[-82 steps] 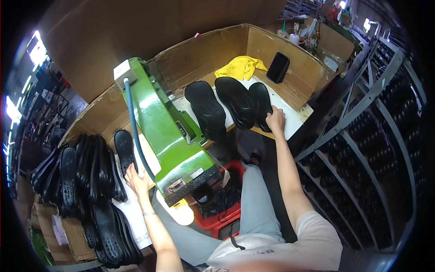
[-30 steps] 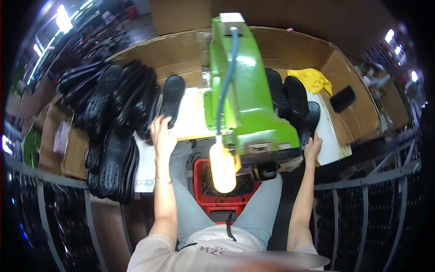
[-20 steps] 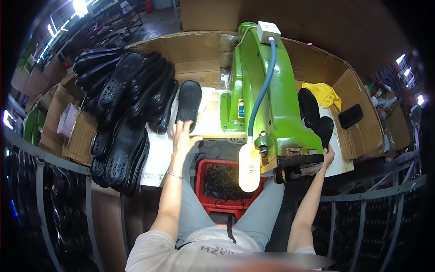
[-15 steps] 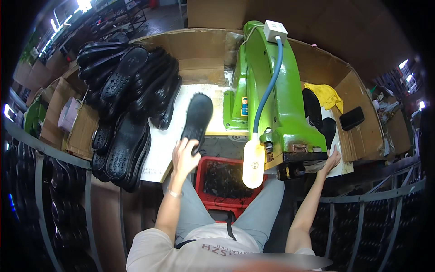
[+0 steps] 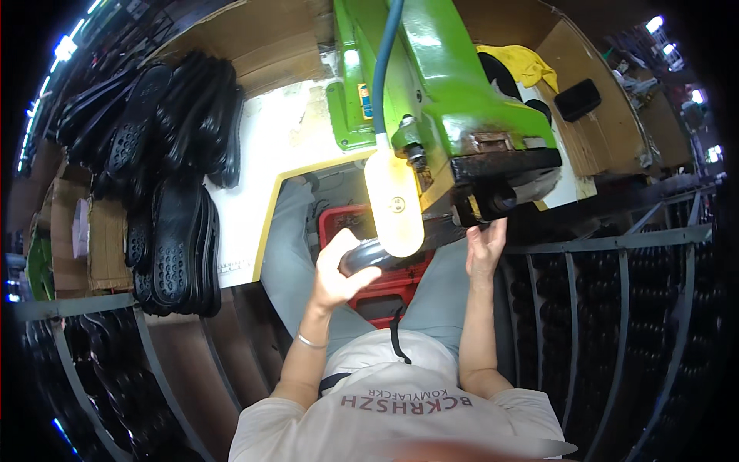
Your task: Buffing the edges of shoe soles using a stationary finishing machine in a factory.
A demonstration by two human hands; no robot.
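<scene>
A black shoe sole point(image 5: 364, 256) is held low, over my lap and beneath the head of a green machine point(image 5: 481, 115). My left hand point(image 5: 339, 271) grips its near-left end, thumb below and fingers above. My right hand point(image 5: 486, 245) has its fingers closed at the sole's other end, close under the machine's dark working head point(image 5: 500, 202). A lit, pale yellow lamp point(image 5: 396, 204) hides the middle of the sole. Piled black soles point(image 5: 181, 242) lie to the left on the white tabletop point(image 5: 258, 162).
A red crate point(image 5: 377, 308) stands between my legs. On the right are a yellow cloth point(image 5: 531, 65), a black phone-like slab point(image 5: 577, 100) and a cardboard wall point(image 5: 604, 100). Metal racks with black soles point(image 5: 593, 308) flank me. A blue cable point(image 5: 385, 69) runs down to the lamp.
My left hand has brought the sole down and right from above the table to the machine head. My right hand has moved left from the table's right side to the sole.
</scene>
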